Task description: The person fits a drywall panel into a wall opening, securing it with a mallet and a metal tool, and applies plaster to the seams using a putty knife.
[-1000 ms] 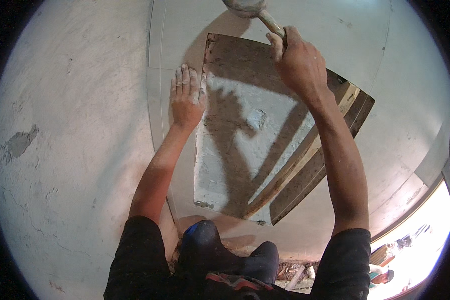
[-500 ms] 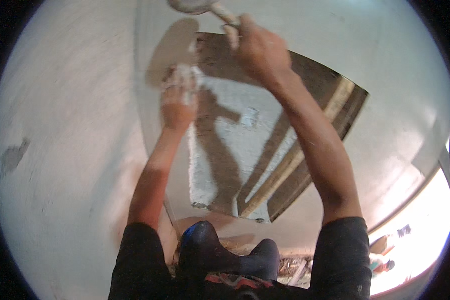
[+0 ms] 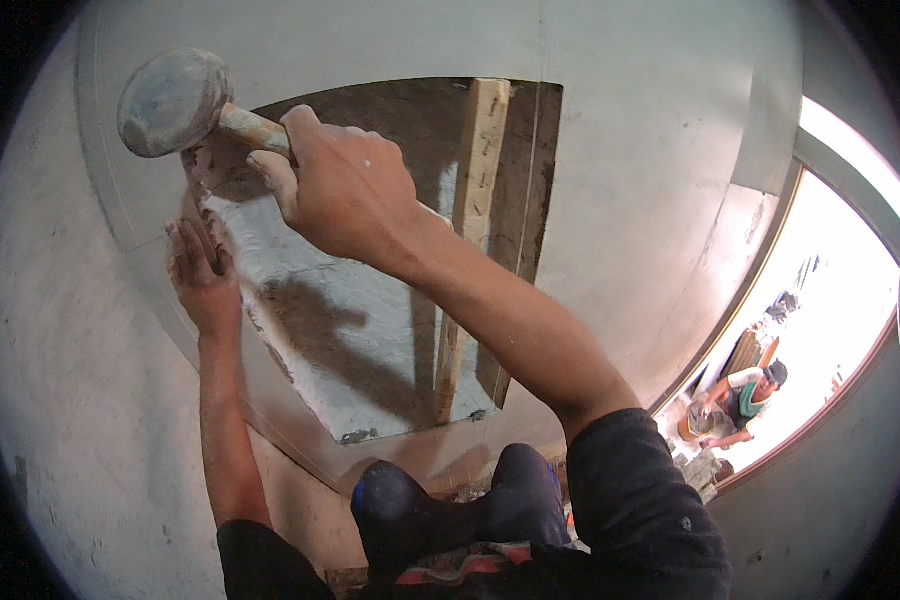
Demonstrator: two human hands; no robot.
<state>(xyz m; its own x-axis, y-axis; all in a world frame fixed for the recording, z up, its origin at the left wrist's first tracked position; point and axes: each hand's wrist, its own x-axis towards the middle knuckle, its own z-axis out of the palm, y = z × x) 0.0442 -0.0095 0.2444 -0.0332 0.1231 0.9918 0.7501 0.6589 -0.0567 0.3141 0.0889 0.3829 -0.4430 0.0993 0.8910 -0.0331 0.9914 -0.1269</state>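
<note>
My right hand (image 3: 355, 190) is wrapped round the wooden handle of a mallet (image 3: 175, 103) with a thick, round, worn grey head. It holds the mallet raised near the upper left corner of a cut-out in a pale wall panel (image 3: 635, 230). Powder-dusted, my left hand (image 3: 205, 275) rests against the panel beside the cut-out's left edge, fingers stretched and slightly bent. Inside the opening lies a rough white surface (image 3: 320, 265) below a brown backing (image 3: 400, 115). A wooden batten (image 3: 480, 170) runs from top to bottom on its right side, partly behind my right forearm.
A plain grey wall (image 3: 70, 350) meets the panel at the left. My knees (image 3: 405, 505) are bent below the opening. Through a bright doorway (image 3: 820, 290) at the right, another person (image 3: 750, 395) crouches beside a bucket (image 3: 688, 425).
The view has shifted, bringing the doorway further in. My right hand and the mallet are lower and further left in the picture, with the whole head showing. My left hand stays by the left edge.
</note>
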